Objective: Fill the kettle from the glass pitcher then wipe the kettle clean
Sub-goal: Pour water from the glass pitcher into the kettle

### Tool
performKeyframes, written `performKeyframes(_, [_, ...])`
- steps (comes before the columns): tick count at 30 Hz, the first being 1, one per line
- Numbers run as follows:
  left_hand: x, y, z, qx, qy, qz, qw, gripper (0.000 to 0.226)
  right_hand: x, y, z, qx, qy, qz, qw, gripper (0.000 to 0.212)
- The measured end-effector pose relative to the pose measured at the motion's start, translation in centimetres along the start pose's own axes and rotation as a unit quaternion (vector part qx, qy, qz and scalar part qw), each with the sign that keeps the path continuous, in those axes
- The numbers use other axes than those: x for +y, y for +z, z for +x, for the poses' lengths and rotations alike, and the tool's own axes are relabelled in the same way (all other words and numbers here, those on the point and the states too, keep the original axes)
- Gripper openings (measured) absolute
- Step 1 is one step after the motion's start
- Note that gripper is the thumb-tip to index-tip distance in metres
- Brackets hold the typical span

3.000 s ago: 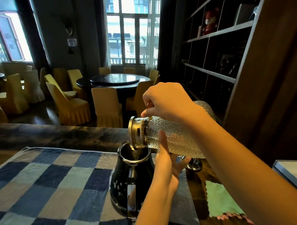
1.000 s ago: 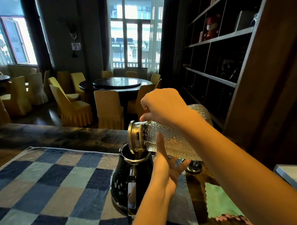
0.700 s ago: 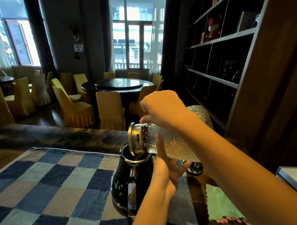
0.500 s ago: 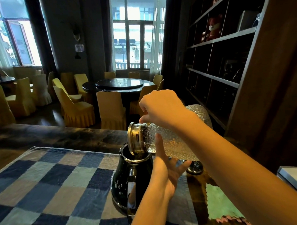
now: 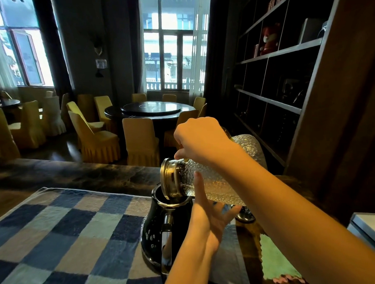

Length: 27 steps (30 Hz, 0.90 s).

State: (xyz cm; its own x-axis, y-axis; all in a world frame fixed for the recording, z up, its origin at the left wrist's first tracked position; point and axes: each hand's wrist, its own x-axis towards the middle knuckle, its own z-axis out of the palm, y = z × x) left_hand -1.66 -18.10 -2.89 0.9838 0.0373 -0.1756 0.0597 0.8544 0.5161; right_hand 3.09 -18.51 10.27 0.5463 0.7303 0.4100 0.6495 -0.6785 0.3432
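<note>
A black kettle (image 5: 156, 231) stands with its top uncovered on a blue checked cloth (image 5: 64, 239). Above it a textured glass pitcher (image 5: 218, 183) lies tipped almost level, its metal-rimmed mouth (image 5: 169, 179) over the kettle's opening. My right hand (image 5: 201, 139) grips the pitcher from above, near its neck. My left hand (image 5: 209, 216) supports the pitcher from below with straight fingers, the forefinger pointing up along the glass. The pitcher's far end is hidden behind my right arm.
A green cloth (image 5: 275, 260) lies to the right of the kettle. A small metal lid (image 5: 245, 216) rests behind my left hand. A flat light-coloured thing (image 5: 370, 226) sits at the right edge. Dark shelves (image 5: 286, 73) rise on the right; tables and yellow chairs (image 5: 139, 139) fill the room beyond.
The pitcher stays tipped over the kettle with both hands in the same hold. Only the camera view has shifted slightly.
</note>
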Motion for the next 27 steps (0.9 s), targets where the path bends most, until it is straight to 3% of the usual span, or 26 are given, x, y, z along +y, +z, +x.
performKeyframes(15, [0.5, -0.3, -0.6, -0.032, -0.009, 0.018, 0.999, 0.111, 0.0, 0.0, 0.0, -0.006, 0.008, 0.007, 1.0, 0.036])
performKeyframes(19, [0.7, -0.4, -0.7, -0.012, -0.009, 0.087, 0.996, 0.079, 1.0, 0.2, -0.6, -0.01, 0.035, 0.043, 0.998, 0.038])
performKeyframes(27, [0.8, -1.2, -1.0, 0.022, -0.008, 0.174, 0.985, 0.07, 2.6, 1.2, -3.1, 0.005, 0.112, 0.107, 0.988, 0.038])
